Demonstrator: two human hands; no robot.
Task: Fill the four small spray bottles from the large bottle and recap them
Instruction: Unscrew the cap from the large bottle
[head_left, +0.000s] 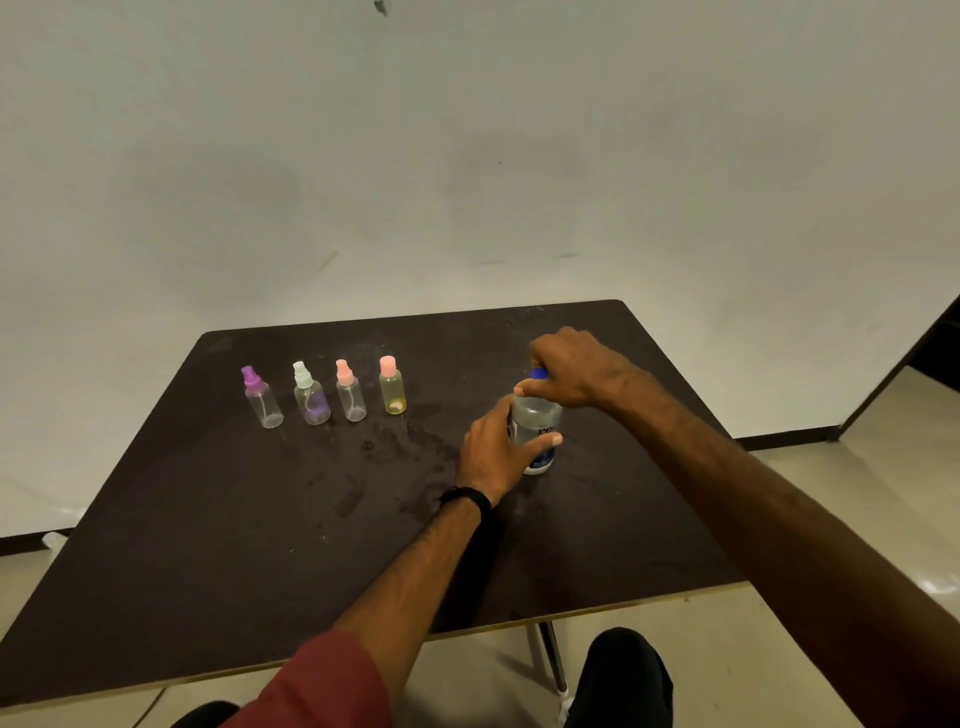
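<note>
While the left hand (493, 447) is wrapping around the body of the large clear plastic bottle with the blue label (535, 431), the right hand (571, 369) is pinching its blue screw cap (539, 373) from above, so both hands are clamped on that one bottle, which is standing upright at about 2 o'clock from the centre of the dark rectangular table (260, 571). Judging by this, the task is sitting near its start: the cap is still on the large bottle, and whether it is turning I cannot tell. Four small bottles are standing in a row at about 10 o'clock: a clear bottle with a purple spray top (262, 397), a clear bottle with a white spray top (310, 395), a clear bottle with a pink spray top (350, 392), and a yellowish bottle with a pink cap (392, 387). All four are wearing their tops and looking mostly empty, so opening, filling and recapping are all remaining. Wet patches (405, 447) are lying between the row and the large bottle. Open tabletop is stretching toward 6 o'clock; the far edge is running just behind the row.
</note>
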